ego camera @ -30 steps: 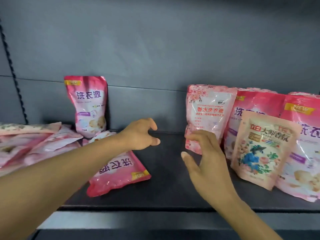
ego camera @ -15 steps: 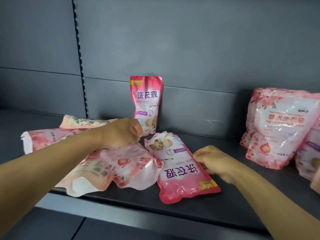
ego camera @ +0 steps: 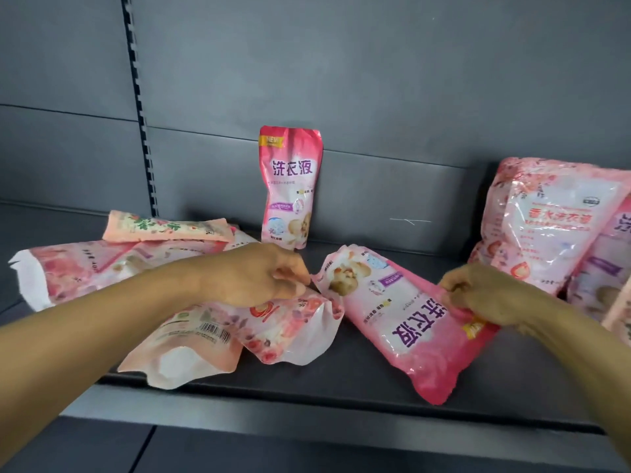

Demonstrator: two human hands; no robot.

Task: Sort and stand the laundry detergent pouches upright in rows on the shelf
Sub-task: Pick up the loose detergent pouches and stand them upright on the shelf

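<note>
Near shelf (ego camera: 307, 397) front edge, my right hand (ego camera: 491, 295) pinches flat pink pouch (ego camera: 409, 329); left hand (ego camera: 259, 278) grips floral pouch (ego camera: 290, 322). 1 upright pouch (ego camera: 290, 186) behind could topple if bumped.

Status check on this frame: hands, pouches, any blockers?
Left hand pinching floral pouch. Right hand gripping flat pink pouch at its top end. One pink pouch upright against back wall. Loose pile lying at left.
</note>
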